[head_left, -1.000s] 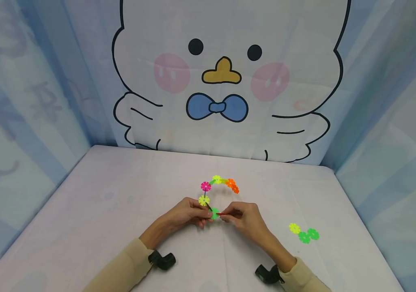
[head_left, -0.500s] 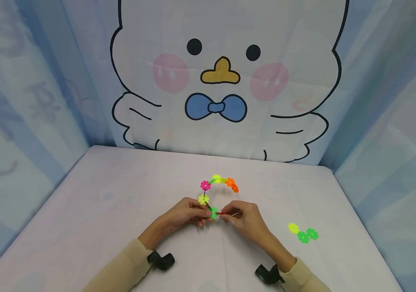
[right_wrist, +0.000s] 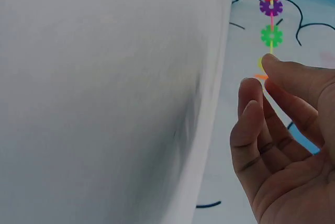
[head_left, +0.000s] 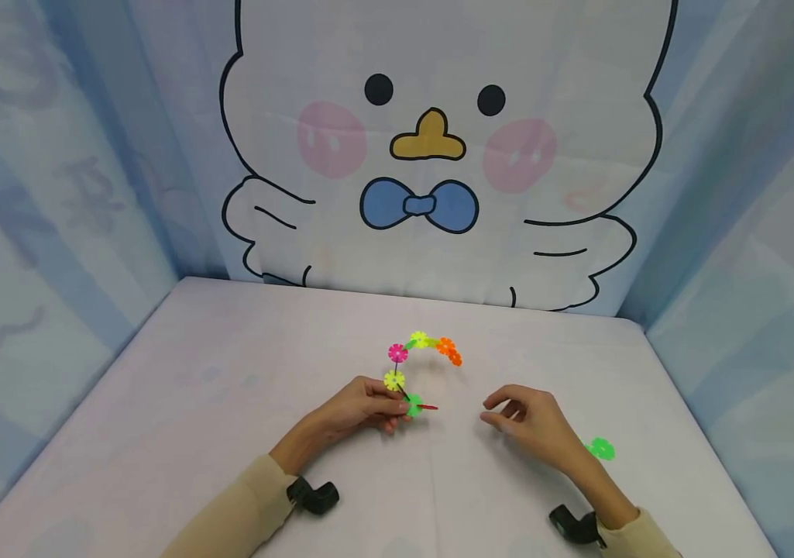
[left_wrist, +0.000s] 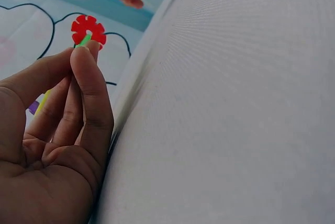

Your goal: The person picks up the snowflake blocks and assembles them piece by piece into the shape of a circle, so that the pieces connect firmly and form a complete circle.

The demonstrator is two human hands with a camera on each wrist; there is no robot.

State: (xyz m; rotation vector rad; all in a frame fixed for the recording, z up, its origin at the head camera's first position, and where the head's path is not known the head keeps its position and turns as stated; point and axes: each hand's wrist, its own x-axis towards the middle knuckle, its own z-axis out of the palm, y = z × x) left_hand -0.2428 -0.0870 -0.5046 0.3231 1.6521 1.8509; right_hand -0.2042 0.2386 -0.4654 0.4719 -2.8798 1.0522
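Note:
My left hand (head_left: 362,407) pinches a green notched plastic disc (head_left: 415,404) between thumb and fingertips. That disc ends a curved chain of interlocking flower-shaped discs, with yellow (head_left: 393,380), magenta (head_left: 398,353) and orange (head_left: 446,346) ones arching away and to the right. A red disc (left_wrist: 94,24) is slotted into the green one, seen edge-on in the head view. To the right, my right hand (head_left: 532,422) hovers over the table with its thumb and fingers apart and loosely bent, holding nothing. A loose green disc (head_left: 602,449) shows behind its wrist; other loose discs there are mostly hidden.
A pale cloth covers the table (head_left: 229,349). Behind it hangs a curtain (head_left: 431,256) with a cartoon bird, and patterned curtains enclose both sides. Each wrist wears a black camera mount.
My right hand has let go of the red disc and moved right, toward the loose discs, now covering most of them. My left hand keeps its pinch on the green disc.

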